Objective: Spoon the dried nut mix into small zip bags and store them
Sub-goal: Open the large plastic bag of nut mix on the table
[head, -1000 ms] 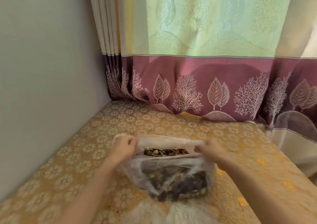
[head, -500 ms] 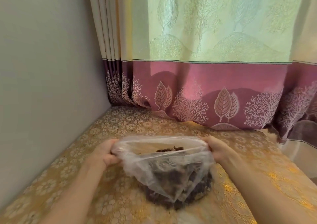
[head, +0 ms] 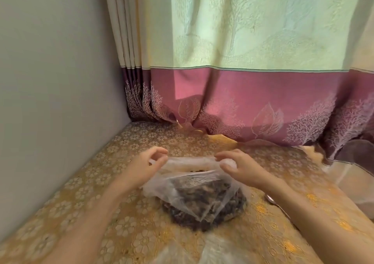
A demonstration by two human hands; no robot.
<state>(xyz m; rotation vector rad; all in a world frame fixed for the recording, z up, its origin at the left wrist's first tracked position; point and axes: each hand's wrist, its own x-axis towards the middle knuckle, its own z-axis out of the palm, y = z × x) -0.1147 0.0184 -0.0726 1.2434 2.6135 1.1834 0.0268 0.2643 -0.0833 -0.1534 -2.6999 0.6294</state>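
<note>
A large clear plastic bag point(head: 194, 191) full of dark dried nut mix point(head: 204, 205) sits on the gold flowered tablecloth point(head: 125, 219). Its mouth is spread open toward the curtain. My left hand point(head: 145, 166) pinches the left side of the bag's rim between thumb and fingers. My right hand point(head: 240, 166) pinches the right side of the rim. A metal spoon point(head: 275, 203) lies on the cloth just right of the bag, partly hidden by my right forearm.
A grey wall point(head: 50, 101) runs along the left edge of the table. A green and pink curtain point(head: 242, 81) hangs behind and drapes onto the far edge. More clear plastic point(head: 202, 251) lies at the near edge.
The bag has settled lower onto the table and my hands have shifted inward along its rim, from fuller grips to fingertip pinches. The view has tilted, bringing the spoon into sight.
</note>
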